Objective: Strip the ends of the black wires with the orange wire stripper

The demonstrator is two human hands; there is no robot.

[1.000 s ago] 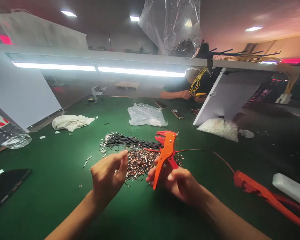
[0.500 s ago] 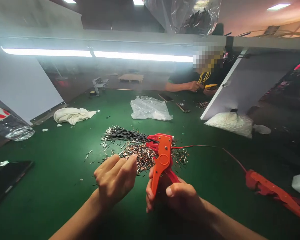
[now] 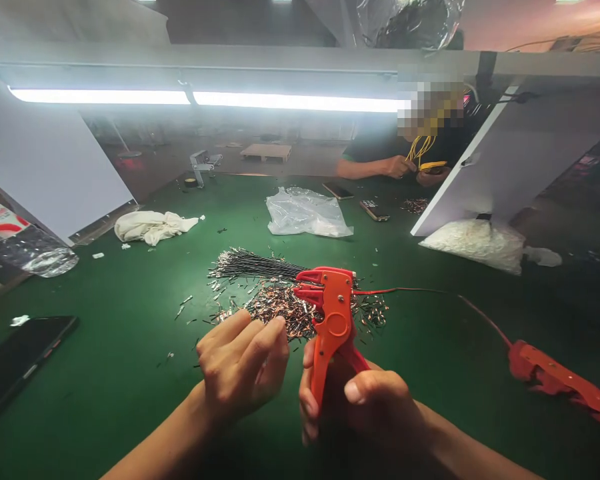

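A dark phone point(image 3: 23, 350) lies far left on the green desk point(image 3: 110, 293). The left hand point(image 3: 243, 373) hovers with fingers curled together; I cannot tell if it pinches anything. Behind it lies a pile of wire scraps point(image 3: 280, 307). The right hand point(image 3: 365, 403) is clamped on the orange wire stripper point(image 3: 333, 320), held upright just above the desk, with a red wire point(image 3: 405, 291) trailing right.

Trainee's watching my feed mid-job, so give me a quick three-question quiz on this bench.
1. Which hand grips the orange pliers? A) left B) right C) neither
2. True or false: the red wire runs from the pliers' head toward the red tool on the right.
3. Fill in: the left hand is curled near the pile of cut ____ bits.
Key: 1 B, the right hand; 2 true; 3 wire.
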